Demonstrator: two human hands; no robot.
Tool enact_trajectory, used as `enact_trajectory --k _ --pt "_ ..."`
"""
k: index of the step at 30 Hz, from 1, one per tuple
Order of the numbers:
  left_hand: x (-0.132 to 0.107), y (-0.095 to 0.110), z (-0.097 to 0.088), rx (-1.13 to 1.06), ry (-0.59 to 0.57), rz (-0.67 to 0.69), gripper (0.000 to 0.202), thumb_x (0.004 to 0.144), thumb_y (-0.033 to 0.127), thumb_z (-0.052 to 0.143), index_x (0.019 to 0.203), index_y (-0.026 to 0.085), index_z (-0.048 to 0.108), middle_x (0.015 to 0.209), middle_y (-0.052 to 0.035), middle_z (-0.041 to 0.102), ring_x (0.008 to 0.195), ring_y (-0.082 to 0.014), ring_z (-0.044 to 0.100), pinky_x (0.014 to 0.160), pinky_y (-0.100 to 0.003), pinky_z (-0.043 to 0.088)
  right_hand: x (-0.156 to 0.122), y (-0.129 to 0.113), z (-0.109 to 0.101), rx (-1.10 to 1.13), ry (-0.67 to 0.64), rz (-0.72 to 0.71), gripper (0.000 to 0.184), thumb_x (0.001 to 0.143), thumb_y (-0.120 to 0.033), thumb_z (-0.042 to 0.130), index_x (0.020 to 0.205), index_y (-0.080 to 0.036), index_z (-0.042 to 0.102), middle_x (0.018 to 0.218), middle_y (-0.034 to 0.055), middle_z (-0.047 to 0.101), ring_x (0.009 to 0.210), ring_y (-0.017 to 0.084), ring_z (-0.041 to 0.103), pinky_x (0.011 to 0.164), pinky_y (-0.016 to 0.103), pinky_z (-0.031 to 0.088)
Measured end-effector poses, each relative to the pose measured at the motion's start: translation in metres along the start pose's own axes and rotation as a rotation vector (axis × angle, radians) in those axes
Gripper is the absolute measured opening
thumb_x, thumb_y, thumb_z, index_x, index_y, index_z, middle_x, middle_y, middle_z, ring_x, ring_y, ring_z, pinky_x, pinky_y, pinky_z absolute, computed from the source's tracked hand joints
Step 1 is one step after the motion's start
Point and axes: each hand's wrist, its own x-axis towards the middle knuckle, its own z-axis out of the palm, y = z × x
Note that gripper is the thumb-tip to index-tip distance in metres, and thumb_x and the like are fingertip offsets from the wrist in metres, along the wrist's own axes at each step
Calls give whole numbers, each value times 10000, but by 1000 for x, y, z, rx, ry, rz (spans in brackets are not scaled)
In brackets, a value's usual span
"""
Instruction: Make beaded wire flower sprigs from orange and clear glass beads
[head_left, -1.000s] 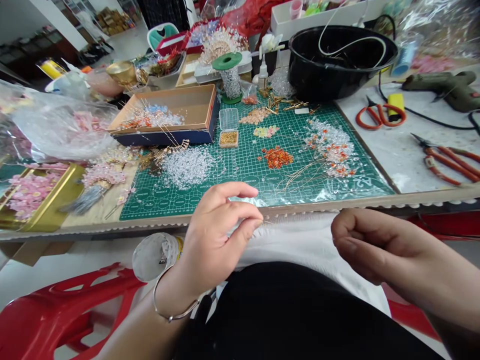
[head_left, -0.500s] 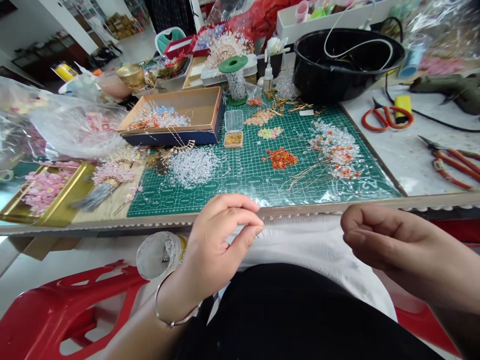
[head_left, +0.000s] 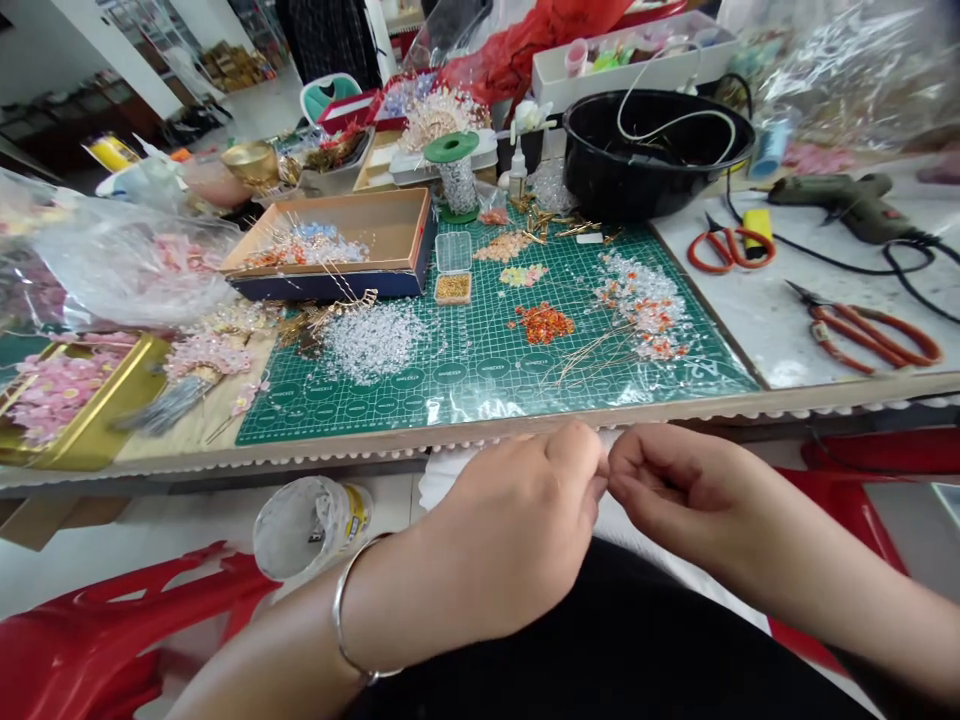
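So the big change is that the two hands have come together: a moment ago they were well apart, and now the left hand point(head_left: 510, 520) and right hand point(head_left: 682, 500) meet at the fingertips point(head_left: 604, 468) just off the front edge of the table. Both sets of fingers are curled into a narrow pinch, touching or almost touching, but I can't tell whether they're holding anything, since anything there would be hidden or too fine to make out. Right under them is a white cloth point(head_left: 442, 478) across the lap, and a silver bangle point(head_left: 349, 610) sits on the left wrist. Just ahead lies a green cutting mat point(head_left: 480, 400) under clear plastic, covered with a heap of clear beads point(head_left: 371, 342), orange beads point(head_left: 544, 323), and loose gold pins point(head_left: 589, 355). Beyond those are a small box of gold beads point(head_left: 454, 288) and a cardboard tray point(head_left: 390, 225) of beaded pieces. Off to the right are red-handled scissors point(head_left: 727, 250), pliers point(head_left: 862, 335), and a glue gun point(head_left: 832, 200).
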Motion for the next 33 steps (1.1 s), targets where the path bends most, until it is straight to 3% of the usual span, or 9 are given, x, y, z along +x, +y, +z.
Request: enact_trajectory --k 6,8,13,19,22,24,27,29,33 --pt "2 -7 -3 -321 -59 -101 144 998 256 478 874 222 543 779 40 619 714 -127 559 619 -271 377 -16 -7 -8 -327 118 -379 163 931 -186 492 774 -224 515 594 -50 524 494 99 472 460 211 356" --pt "-1 -9 -4 -407 -48 -156 148 1000 256 478 869 224 536 738 52 582 679 -111 526 605 -254 372 -18 -5 -11 -403 137 -423 131 953 -192 489 836 -215 542 624 -39 574 515 110 512 487 226 378" --pt "-14 -19 1 -571 26 -243 186 1020 320 481 867 229 538 725 50 508 666 -104 451 607 -235 367 -17 0 -18 -331 109 -350 88 954 -215 529 869 -236 542 624 -54 580 497 106 512 451 209 371" --pt "-22 -27 7 -745 22 -313 245 1010 426 514 868 230 551 700 41 431 656 -112 390 589 -249 319 -15 4 -17 -241 71 -337 70 931 -196 567 909 -252 531 641 -67 553 515 106 487 452 215 345" --pt "-23 -29 11 -827 57 -326 247 995 421 553 851 221 558 685 42 409 642 -108 363 586 -249 301 -15 5 -15 -94 35 -283 144 927 -207 587 1052 -261 539 639 -82 526 524 107 484 488 212 387" --pt "-23 -30 14 -898 112 -336 238 983 410 579 848 215 564 674 47 386 622 -102 332 574 -247 284 -16 6 -15 28 9 -174 231 925 -246 610 1146 -267 547 679 -67 562 575 117 534 538 220 440" --pt "-22 -34 16 -963 186 -357 220 974 386 595 848 207 574 660 51 370 597 -97 288 551 -247 256 -19 7 -17 234 -11 33 133 928 -338 630 1025 -250 608 731 -23 626 639 138 597 577 240 488" --pt "-22 -36 16 -955 208 -367 213 973 374 597 847 202 577 658 50 379 596 -98 285 550 -249 253 -20 8 -19 395 -35 130 176 918 -406 656 955 -237 624 756 -1 665 662 150 634 596 251 518" --pt "-22 -36 15 -895 206 -359 218 979 375 580 849 201 573 667 45 391 607 -106 306 557 -253 266 -20 12 -21 610 -4 149 253 891 -453 714 919 -206 667 763 22 712 676 163 693 639 266 571"
